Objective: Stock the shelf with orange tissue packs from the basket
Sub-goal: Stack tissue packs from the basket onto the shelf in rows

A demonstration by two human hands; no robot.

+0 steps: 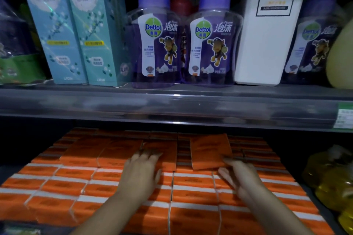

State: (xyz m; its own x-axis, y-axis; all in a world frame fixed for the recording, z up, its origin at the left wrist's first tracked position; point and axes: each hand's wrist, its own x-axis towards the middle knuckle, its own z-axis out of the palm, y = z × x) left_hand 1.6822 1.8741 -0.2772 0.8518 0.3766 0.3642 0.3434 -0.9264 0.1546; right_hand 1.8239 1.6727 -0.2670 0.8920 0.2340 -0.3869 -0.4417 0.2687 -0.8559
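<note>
Two hands among the orange tissue packs [191, 192] on the shelf below the Dettol bottles [214, 44].
The right hand [241, 176] pinches one tilted pack [210, 150] by its near edge, directly below the Dettol bottles. The left hand [141, 170] is unclenched, fingers straight, flat on the stacked layer.

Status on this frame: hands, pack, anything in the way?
Left hand flat on stacked packs. Right hand pinches tilted orange tissue pack over the stack. Nothing blocking; upper shelf overhead.
</note>
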